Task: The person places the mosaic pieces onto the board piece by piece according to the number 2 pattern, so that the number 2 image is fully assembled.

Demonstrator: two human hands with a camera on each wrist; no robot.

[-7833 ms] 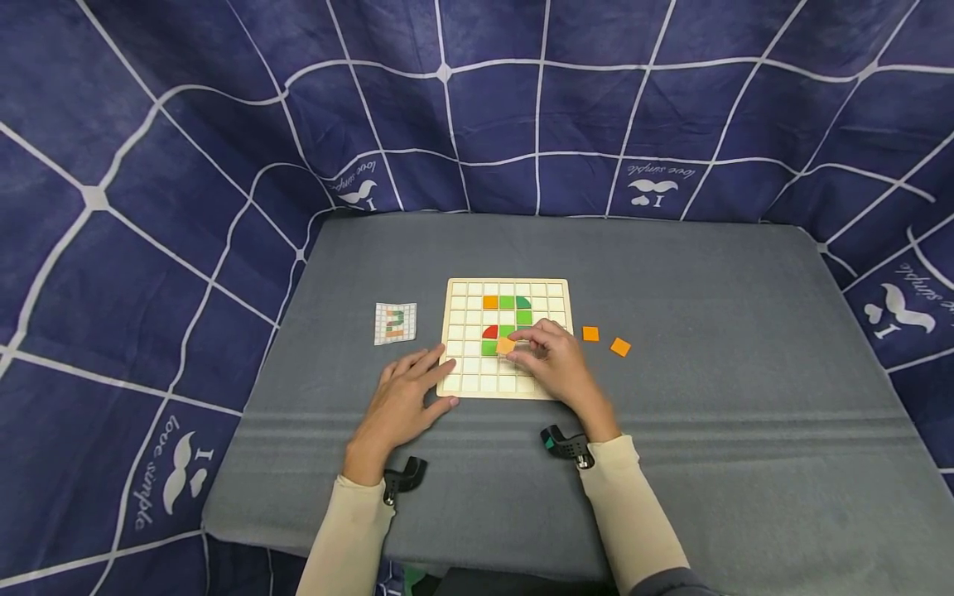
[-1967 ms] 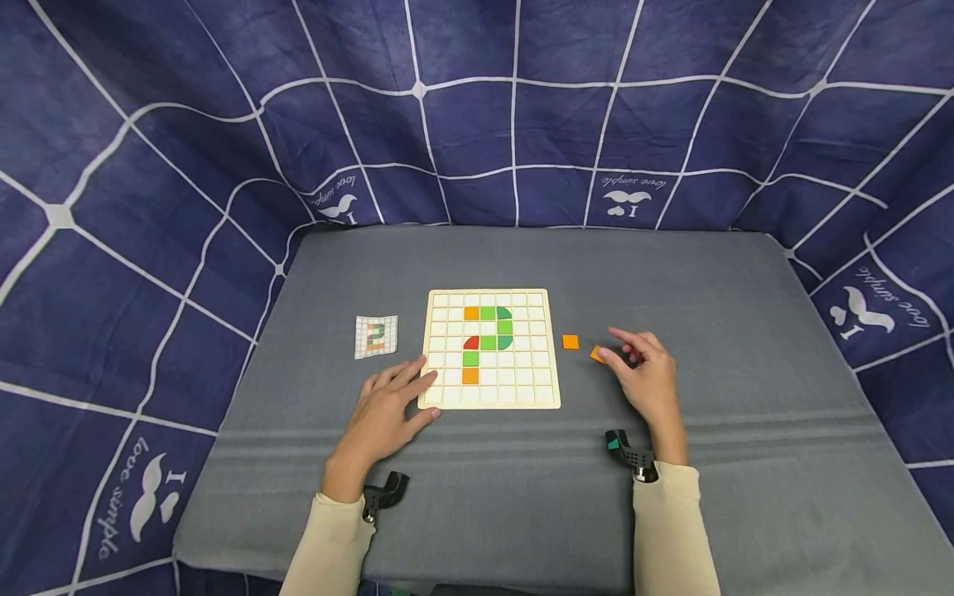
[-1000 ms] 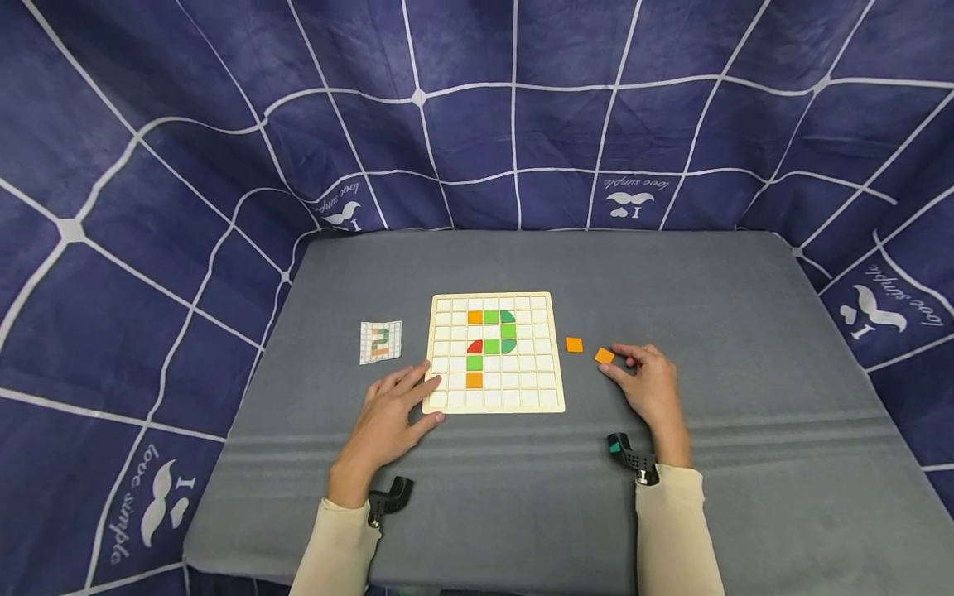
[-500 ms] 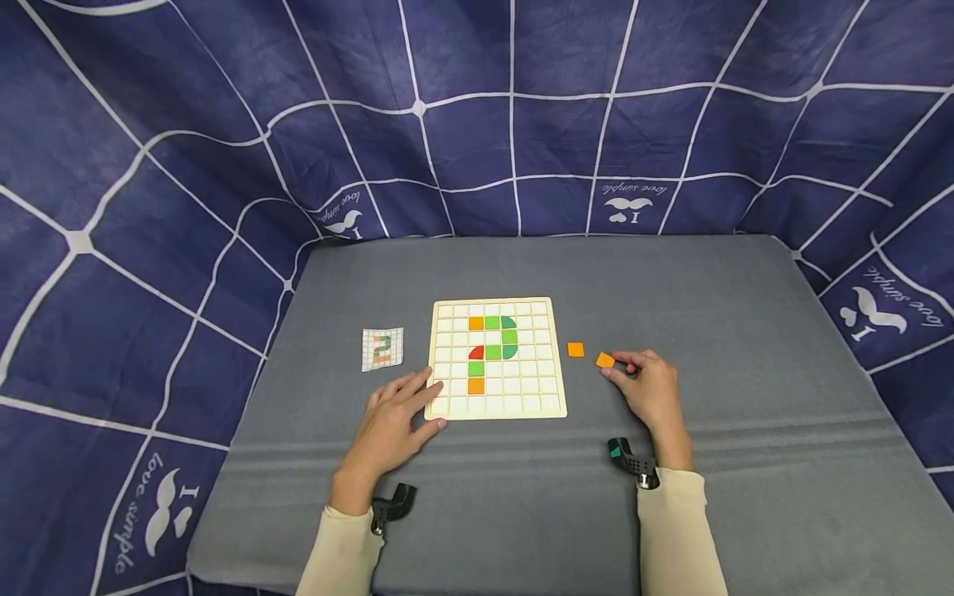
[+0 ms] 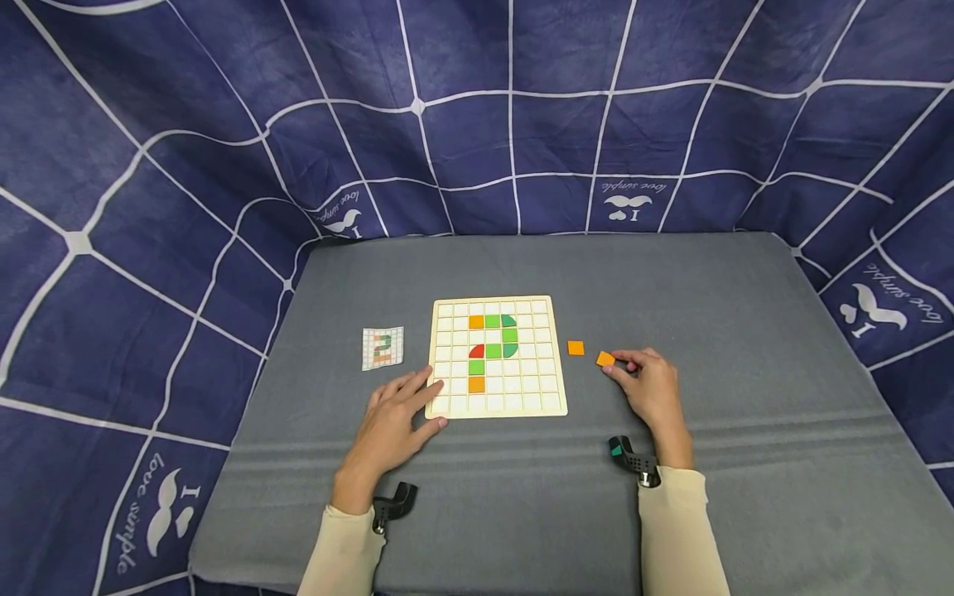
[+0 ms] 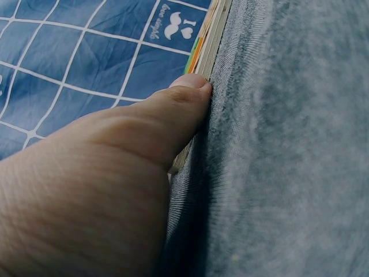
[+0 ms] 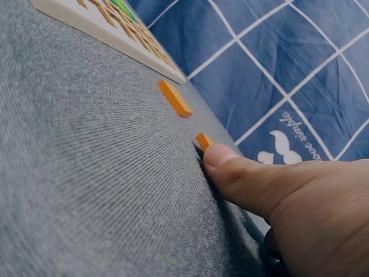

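A pale wooden grid board (image 5: 535, 396) lies flat on the table. Set in its cells are orange, green and red tiles, such as a red quarter-round tile (image 5: 477, 353) and a lower orange tile (image 5: 476, 385), forming a hooked shape. My left hand (image 5: 390, 424) rests with spread, relaxed fingers on the board's lower left corner, thumb along the near edge. Right of the board, my right hand (image 5: 650, 391) pinches an orange square tile (image 5: 604, 358) between thumb and forefinger; in the right wrist view the thumb hides most of that tile (image 7: 203, 141). Another orange square tile (image 5: 575, 348) lies between it and the board.
A small paper card (image 5: 383, 348) printed with a coloured grid pattern lies left of the board. Grey cloth covers the table (image 5: 507, 505). A dark blue curtain (image 5: 477, 141) with white lines hangs behind and at the sides.
Since the oldest frame an orange tile has been placed low on the board and a dark green one shows. The right hand moved right from the board and took hold of the outer tile. Left hand stayed.
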